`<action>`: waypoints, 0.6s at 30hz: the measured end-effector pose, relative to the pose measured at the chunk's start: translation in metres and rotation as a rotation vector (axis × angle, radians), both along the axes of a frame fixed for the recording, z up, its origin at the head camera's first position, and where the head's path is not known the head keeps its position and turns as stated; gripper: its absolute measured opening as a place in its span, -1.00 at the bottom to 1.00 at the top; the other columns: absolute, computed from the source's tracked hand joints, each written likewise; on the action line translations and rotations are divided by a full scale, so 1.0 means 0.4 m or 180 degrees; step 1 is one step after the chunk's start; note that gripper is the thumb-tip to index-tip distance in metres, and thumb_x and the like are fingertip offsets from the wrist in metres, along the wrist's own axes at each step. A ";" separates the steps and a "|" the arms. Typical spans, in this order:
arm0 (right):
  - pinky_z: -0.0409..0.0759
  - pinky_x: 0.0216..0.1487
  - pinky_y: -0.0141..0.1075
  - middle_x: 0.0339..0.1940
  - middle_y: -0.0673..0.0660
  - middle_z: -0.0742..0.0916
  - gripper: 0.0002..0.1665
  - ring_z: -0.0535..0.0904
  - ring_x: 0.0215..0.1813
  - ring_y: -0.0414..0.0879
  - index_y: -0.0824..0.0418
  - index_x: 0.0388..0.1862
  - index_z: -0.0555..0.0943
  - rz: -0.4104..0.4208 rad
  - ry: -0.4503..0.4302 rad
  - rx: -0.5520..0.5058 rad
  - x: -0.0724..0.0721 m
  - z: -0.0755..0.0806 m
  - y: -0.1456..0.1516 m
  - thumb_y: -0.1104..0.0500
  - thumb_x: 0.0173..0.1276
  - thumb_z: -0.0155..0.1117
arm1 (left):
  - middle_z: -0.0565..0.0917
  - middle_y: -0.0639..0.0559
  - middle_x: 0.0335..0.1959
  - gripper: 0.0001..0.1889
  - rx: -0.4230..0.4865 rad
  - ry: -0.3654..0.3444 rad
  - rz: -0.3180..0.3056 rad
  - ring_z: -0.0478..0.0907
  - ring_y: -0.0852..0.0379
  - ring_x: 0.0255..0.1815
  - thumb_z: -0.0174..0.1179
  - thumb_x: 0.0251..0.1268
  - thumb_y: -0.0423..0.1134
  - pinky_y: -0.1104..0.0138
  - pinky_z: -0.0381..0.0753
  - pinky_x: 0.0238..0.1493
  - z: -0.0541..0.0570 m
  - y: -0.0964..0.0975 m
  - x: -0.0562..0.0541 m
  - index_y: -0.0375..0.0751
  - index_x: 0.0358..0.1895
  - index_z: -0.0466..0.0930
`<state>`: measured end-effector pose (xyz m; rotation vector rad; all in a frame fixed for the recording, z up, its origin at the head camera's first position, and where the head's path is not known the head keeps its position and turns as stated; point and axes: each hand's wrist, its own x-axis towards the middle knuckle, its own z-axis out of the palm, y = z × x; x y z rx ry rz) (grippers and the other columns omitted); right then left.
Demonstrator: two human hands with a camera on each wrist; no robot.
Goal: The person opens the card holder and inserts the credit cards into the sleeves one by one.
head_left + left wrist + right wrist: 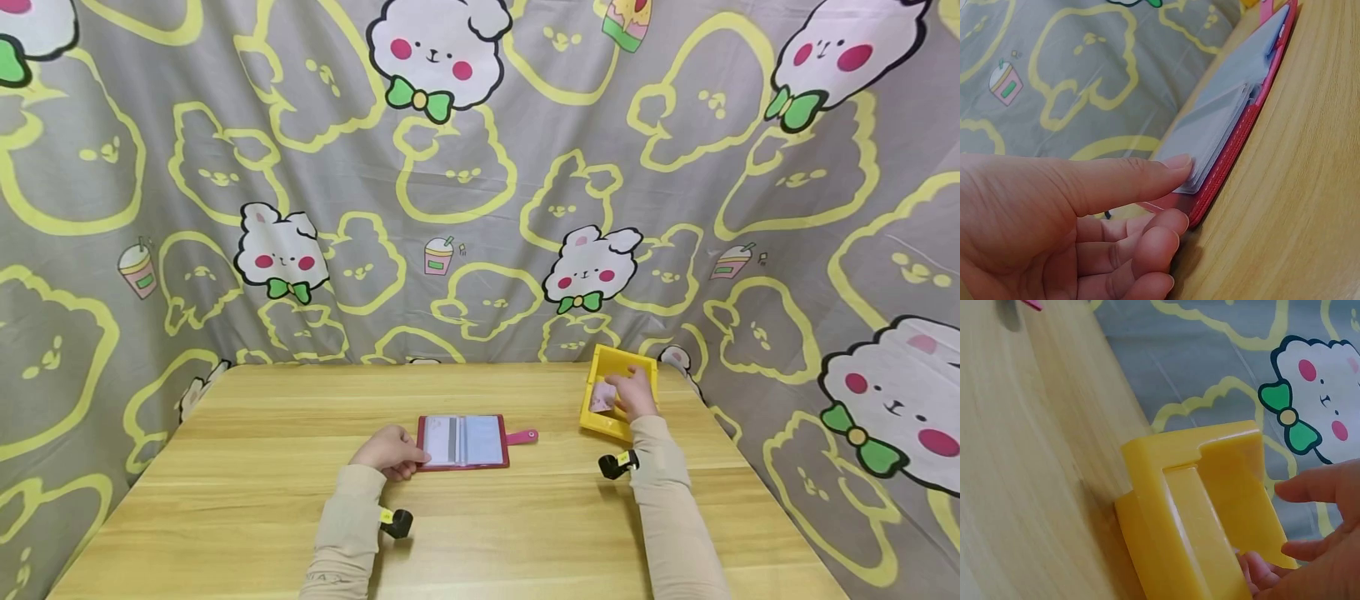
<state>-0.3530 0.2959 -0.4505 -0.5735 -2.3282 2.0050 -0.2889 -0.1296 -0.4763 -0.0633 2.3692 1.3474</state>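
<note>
A red card holder (506,450) lies spread on the table, its clear sleeves (482,439) showing and a pink snap strap (522,437) pointing right. My left hand (390,452) grips its near left corner. In the left wrist view the thumb (1179,164) presses on the sleeve edges, while curled fingers sit at the cover's edge. At the table's far right, my right hand (634,393) reaches into a yellow bin (606,427) with its fingers apart. A pinkish card (602,397) shows in the bin beside those fingers. The bin's wall (1191,531) partly hides the fingertips in the right wrist view.
The wooden table (480,533) runs back to a grey patterned curtain (480,250), which also hangs along both sides. Small black wrist cameras sit on both sleeves. The bin stands close to the table's back right corner.
</note>
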 end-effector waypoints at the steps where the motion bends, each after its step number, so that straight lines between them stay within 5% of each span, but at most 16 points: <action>1: 0.34 0.37 0.05 0.59 0.38 -0.05 -0.08 0.05 0.52 0.24 0.37 0.55 -0.26 -0.0013 -0.0010 0.0020 -0.001 -0.001 -0.001 0.27 0.41 0.01 | 0.50 0.05 -0.74 -0.77 0.0012 -0.0002 0.0002 0.41 0.25 -0.75 0.36 0.15 -0.28 0.47 0.46 -0.67 0.001 0.000 0.000 -0.22 -0.54 0.50; 6: 0.57 0.06 -0.16 0.48 0.49 0.17 -0.15 0.42 0.15 0.12 0.50 0.51 -0.14 0.0116 -0.0119 0.0197 -0.002 -0.005 0.001 0.35 0.36 0.00 | 0.51 0.05 -0.73 -0.77 -0.0001 -0.0001 0.0018 0.42 0.25 -0.75 0.37 0.14 -0.28 0.47 0.47 -0.66 0.002 0.000 0.002 -0.21 -0.52 0.49; 11: 0.58 -0.40 -0.40 -0.12 0.34 0.54 -0.33 0.51 -0.37 -0.11 0.64 0.34 0.20 0.0296 -0.0254 0.0340 -0.007 -0.022 0.009 0.51 0.20 -0.02 | 0.51 0.04 -0.73 -0.77 -0.0032 0.0003 0.0017 0.42 0.25 -0.74 0.37 0.15 -0.27 0.46 0.46 -0.66 0.004 0.000 0.003 -0.22 -0.52 0.50; 14: 0.54 -0.49 -0.44 -0.28 0.25 0.53 -0.32 0.50 -0.46 -0.13 0.64 0.34 0.20 0.0372 -0.0286 0.0297 -0.009 -0.028 0.017 0.56 0.16 -0.06 | 0.51 0.04 -0.73 -0.77 -0.0033 0.0001 0.0004 0.42 0.25 -0.74 0.36 0.16 -0.27 0.46 0.46 -0.66 0.003 0.001 0.003 -0.22 -0.53 0.50; 18: 0.53 -0.47 -0.42 -0.10 0.42 0.52 -0.28 0.53 -0.36 -0.08 0.63 0.39 0.11 0.0439 -0.0228 0.0227 -0.004 -0.016 0.023 0.55 0.19 -0.11 | 0.51 0.04 -0.73 -0.77 -0.0026 0.0006 0.0007 0.42 0.24 -0.74 0.36 0.15 -0.28 0.46 0.47 -0.66 0.003 0.001 0.003 -0.22 -0.53 0.49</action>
